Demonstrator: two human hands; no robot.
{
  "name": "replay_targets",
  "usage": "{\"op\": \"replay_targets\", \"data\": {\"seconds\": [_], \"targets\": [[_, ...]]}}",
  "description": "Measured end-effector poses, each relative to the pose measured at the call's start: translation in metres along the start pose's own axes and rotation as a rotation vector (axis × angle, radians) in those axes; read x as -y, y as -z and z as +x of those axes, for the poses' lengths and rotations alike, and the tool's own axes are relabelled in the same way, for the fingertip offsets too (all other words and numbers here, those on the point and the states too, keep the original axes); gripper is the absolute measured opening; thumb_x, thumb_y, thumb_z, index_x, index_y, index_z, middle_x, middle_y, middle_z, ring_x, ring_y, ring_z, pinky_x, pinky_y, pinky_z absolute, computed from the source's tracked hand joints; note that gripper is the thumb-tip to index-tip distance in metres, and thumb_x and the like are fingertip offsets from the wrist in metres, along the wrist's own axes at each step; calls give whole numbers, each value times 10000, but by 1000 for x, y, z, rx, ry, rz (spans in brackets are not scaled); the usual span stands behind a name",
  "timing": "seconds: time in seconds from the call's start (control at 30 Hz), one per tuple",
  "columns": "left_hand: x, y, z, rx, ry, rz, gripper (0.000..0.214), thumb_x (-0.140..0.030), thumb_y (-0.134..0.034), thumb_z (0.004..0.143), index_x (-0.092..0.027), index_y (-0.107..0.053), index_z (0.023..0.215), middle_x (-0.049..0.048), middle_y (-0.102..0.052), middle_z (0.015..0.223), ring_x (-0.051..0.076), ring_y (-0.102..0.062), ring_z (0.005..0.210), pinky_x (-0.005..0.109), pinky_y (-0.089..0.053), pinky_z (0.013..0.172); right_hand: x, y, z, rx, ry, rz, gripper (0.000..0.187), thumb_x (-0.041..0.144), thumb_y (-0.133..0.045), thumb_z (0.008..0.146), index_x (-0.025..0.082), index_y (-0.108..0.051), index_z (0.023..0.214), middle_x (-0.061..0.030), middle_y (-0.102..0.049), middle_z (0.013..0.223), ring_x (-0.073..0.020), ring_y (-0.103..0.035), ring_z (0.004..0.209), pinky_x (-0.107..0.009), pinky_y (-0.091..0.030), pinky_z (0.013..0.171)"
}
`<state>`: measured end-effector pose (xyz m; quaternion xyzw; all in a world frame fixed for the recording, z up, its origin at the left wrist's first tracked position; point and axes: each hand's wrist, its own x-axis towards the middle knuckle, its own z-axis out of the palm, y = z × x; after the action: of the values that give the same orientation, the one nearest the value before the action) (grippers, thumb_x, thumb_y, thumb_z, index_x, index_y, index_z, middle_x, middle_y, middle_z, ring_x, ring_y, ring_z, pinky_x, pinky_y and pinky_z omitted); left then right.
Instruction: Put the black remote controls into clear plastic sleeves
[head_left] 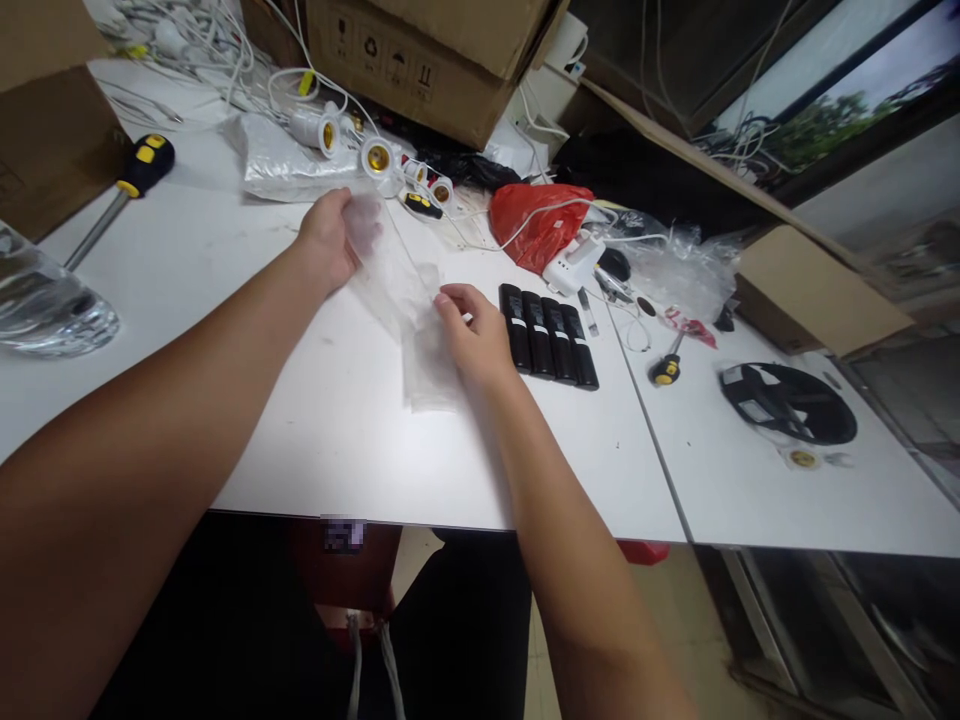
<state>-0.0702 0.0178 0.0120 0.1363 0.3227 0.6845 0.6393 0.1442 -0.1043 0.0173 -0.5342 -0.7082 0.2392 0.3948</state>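
Our left hand (330,240) pinches the far end of a clear plastic bag (401,300) lying on the white bench (300,420); our right hand (472,335) presses its near end, fingers half curled. We judge it light, limp, slippery; best gripped at the edges.

I have a single view, from the camera on the person's head, looking forward and down over both forearms. It sits close: the left hand (330,240) and right hand (472,335) fall near the middle of the frame. Beyond the hands I see the far side of the white table (330,440); below them, its near edge and the floor.
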Motion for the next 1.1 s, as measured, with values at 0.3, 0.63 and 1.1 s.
{"op": "replay_targets", "data": {"seconds": [0.3, 0.63, 1.1], "targets": [[3, -5, -3, -34, -129, 80, 281, -320, -458, 1095, -229, -636, 897, -13, -721, 769, 158, -657, 886, 347, -506, 820, 7, -2, 3, 7, -177, 131, 287, 410, -672, 882, 204, -662, 1082, -4, -663, 843, -171, -627, 779, -329, -514, 756], [1, 5, -2, -13, -183, 318, 324, -364, -734, 630, -272, -625, 921, -44, -728, 896, 165, -624, 778, 325, -411, 657, -21, 21, 22, -431, -260, 193, 258, 307, -499, 989, 231, -510, 1235, -25, -592, 983, -148, -703, 812, -289, -596, 688], [12, 8, -8, -115, -583, 1080, 541, -569, -522, 1046, -247, -472, 614, -33, -339, 515, 138, -433, 652, 337, -290, 643, -34, 24, 26, -526, -218, 67, 349, 291, -435, 1020, 182, -511, 1342, -115, -624, 1118, -172, -688, 811, -340, -608, 691]]}}
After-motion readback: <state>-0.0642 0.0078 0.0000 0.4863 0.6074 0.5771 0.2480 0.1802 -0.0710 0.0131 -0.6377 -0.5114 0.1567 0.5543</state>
